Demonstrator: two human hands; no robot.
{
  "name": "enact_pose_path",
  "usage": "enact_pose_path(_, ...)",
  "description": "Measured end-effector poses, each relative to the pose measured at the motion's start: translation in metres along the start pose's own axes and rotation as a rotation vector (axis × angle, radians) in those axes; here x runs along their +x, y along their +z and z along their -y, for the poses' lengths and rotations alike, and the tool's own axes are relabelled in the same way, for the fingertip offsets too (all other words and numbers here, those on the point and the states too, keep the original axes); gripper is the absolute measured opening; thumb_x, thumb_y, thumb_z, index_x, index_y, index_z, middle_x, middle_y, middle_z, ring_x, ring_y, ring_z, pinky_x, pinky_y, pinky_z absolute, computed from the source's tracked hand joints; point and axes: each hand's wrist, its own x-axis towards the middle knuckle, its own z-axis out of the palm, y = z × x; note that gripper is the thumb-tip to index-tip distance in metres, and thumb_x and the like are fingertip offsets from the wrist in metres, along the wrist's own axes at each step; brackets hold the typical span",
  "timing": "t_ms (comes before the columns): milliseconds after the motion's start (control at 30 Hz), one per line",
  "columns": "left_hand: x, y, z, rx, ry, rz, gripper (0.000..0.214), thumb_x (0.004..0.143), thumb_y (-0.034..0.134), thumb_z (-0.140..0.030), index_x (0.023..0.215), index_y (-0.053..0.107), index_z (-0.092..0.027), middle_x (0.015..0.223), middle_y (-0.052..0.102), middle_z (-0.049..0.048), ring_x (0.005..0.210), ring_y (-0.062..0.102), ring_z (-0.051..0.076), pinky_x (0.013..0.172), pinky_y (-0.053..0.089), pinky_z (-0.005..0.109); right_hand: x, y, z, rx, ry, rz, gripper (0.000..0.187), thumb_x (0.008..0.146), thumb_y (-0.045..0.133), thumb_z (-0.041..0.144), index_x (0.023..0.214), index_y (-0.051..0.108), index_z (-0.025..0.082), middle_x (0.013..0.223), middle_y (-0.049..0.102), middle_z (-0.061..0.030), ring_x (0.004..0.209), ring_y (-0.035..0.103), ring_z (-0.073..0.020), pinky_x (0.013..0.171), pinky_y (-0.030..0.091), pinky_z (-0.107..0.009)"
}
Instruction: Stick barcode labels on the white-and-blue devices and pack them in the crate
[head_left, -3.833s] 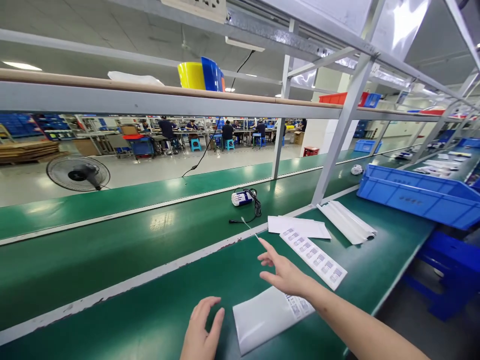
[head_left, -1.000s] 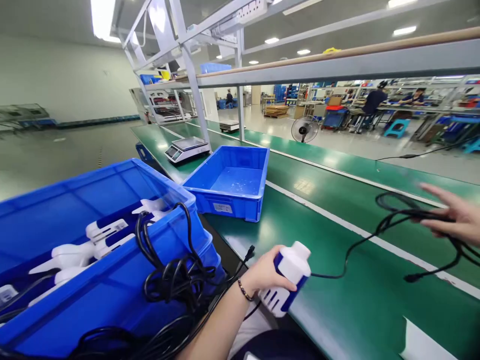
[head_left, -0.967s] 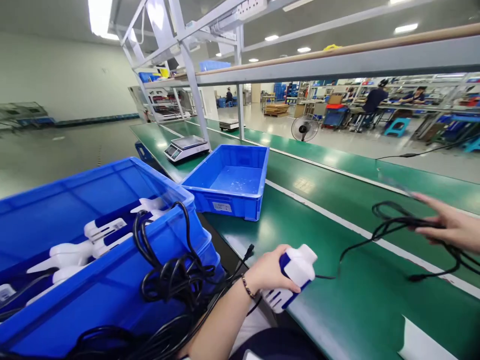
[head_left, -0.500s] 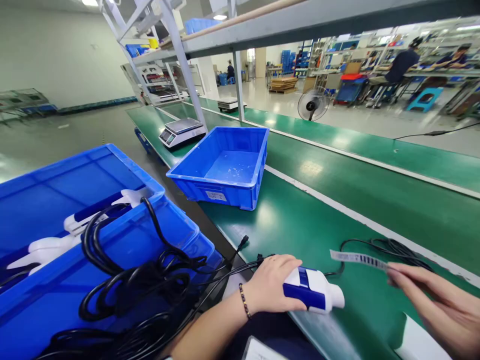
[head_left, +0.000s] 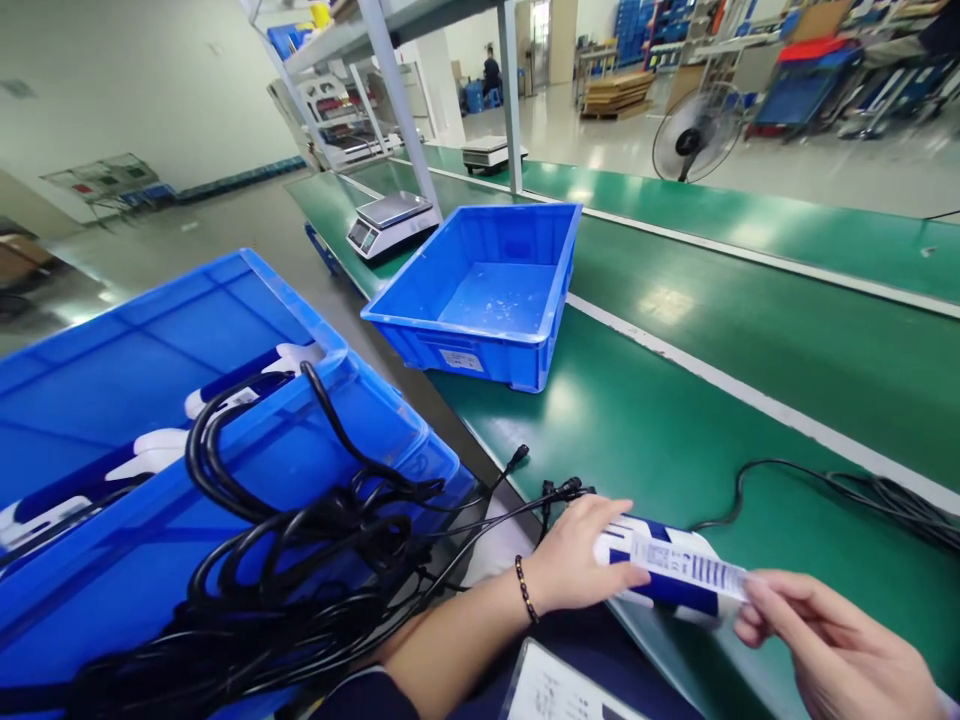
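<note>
A white-and-blue cylindrical device [head_left: 675, 600] lies on the green work surface near its front edge. My left hand [head_left: 581, 560], with a beaded bracelet at the wrist, grips its left end. Pinched at one end by my right hand [head_left: 817, 630] is a barcode label strip [head_left: 686, 565], which runs along the device's upper side. Whether its whole length touches the device I cannot tell. A black cable [head_left: 742, 490] lies behind the device and runs to a coil at the right.
A blue bin [head_left: 544, 350] stands on the green belt [head_left: 712, 430]. At the left, a blue crate [head_left: 300, 480] holds several similar devices, with black cables [head_left: 247, 580] hanging over its side. Farther back are a scale [head_left: 394, 225], a fan [head_left: 690, 140] and a seated person [head_left: 491, 75].
My right hand has brought the label strip left, from above the belt onto the device. My left hand still grips the device, and the white sheet at lower right is out of view.
</note>
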Motion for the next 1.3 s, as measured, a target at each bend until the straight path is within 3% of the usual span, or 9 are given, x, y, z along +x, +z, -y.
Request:
enact_pose_path(67, 0.004, 0.003, 0.005, -0.016, 0.123, -0.149, 0.04, 0.081, 0.052, -0.044, 0.11, 0.059, -0.018, 0.112, 0.057, 0.0124, 0.113, 0.048, 0.025, 0.101, 0.037, 0.045, -0.001, 0.002, -0.004, 0.068, 0.108, 0.112, 0.032, 0.059, 0.071, 0.05, 0.068, 0.067, 0.019, 0.055, 0.061, -0.0042, 0.052, 0.058, -0.017, 0.052, 0.051, -0.021)
enact_pose_path(133, 0.007, 0.006, 0.011, -0.036, 0.211, -0.26, 0.031, 0.085, 0.046, -0.039, 0.099, 0.064, -0.016, 0.106, 0.059, 0.0122, 0.109, 0.05, 0.023, 0.098, 0.039, 0.043, -0.002, 0.006, -0.005, 0.084, 0.192, 0.109, 0.034, 0.056, 0.072, 0.05, 0.068, 0.067, 0.018, 0.055, 0.062, -0.0044, 0.052, 0.058, -0.0159, 0.053, 0.05, -0.019)
enact_pose_path(233, 0.008, 0.009, 0.015, -0.091, 0.229, -0.291, 0.033, 0.09, 0.037, -0.035, 0.096, 0.064, -0.016, 0.102, 0.061, 0.0114, 0.104, 0.052, 0.021, 0.095, 0.042, 0.041, -0.003, 0.015, -0.004, 0.067, 0.242, 0.067, 0.039, 0.053, 0.074, 0.052, 0.069, 0.068, 0.018, 0.057, 0.064, -0.0052, 0.055, 0.059, -0.0162, 0.058, 0.051, -0.018)
enact_pose_path(400, 0.007, 0.015, 0.013, -0.174, 0.207, -0.372, 0.043, 0.093, 0.024, -0.03, 0.094, 0.064, -0.014, 0.098, 0.061, 0.0108, 0.102, 0.053, 0.019, 0.094, 0.041, 0.04, -0.009, 0.021, -0.007, -0.025, 0.207, -0.001, 0.039, 0.054, 0.072, 0.053, 0.071, 0.069, 0.018, 0.06, 0.066, -0.004, 0.059, 0.062, -0.0158, 0.063, 0.05, -0.016)
enact_pose_path(700, 0.004, 0.02, 0.015, -0.215, 0.159, -0.391, 0.043, 0.093, 0.024, -0.03, 0.095, 0.064, -0.014, 0.1, 0.057, 0.0102, 0.102, 0.053, 0.019, 0.096, 0.04, 0.039, -0.026, 0.032, -0.007, 0.0, 0.238, -0.125, 0.041, 0.054, 0.071, 0.055, 0.073, 0.067, 0.018, 0.064, 0.068, -0.0047, 0.064, 0.062, -0.0192, 0.074, 0.052, -0.025)
enact_pose_path(933, -0.002, 0.023, 0.012, -0.214, 0.153, -0.399, 0.043, 0.093, 0.023, -0.031, 0.097, 0.063, -0.015, 0.101, 0.055, 0.0104, 0.103, 0.051, 0.02, 0.096, 0.04, 0.041, -0.028, 0.032, -0.007, -0.065, 0.256, -0.116, 0.043, 0.054, 0.07, 0.057, 0.075, 0.068, 0.02, 0.068, 0.069, -0.0046, 0.071, 0.062, -0.0225, 0.087, 0.047, -0.033)
enact_pose_path(1067, -0.002, 0.023, 0.014, -0.209, 0.149, -0.38, 0.043, 0.093, 0.023, -0.032, 0.097, 0.062, -0.015, 0.102, 0.056, 0.0104, 0.104, 0.051, 0.021, 0.096, 0.04, 0.041, -0.03, 0.032, -0.007, -0.061, 0.266, -0.123, 0.041, 0.055, 0.07, 0.057, 0.075, 0.067, 0.021, 0.069, 0.069, -0.0027, 0.072, 0.062, -0.0195, 0.085, 0.047, -0.026)
enact_pose_path(1300, -0.001, 0.022, 0.014, -0.199, 0.152, -0.388, 0.044, 0.093, 0.022, -0.032, 0.096, 0.062, -0.015, 0.102, 0.056, 0.0101, 0.102, 0.052, 0.02, 0.095, 0.04, 0.04, -0.03, 0.035, -0.003, 0.002, 0.264, -0.137, 0.038, 0.054, 0.073, 0.054, 0.07, 0.067, 0.02, 0.067, 0.069, -0.0027, 0.064, 0.059, -0.0145, 0.067, 0.049, -0.016)
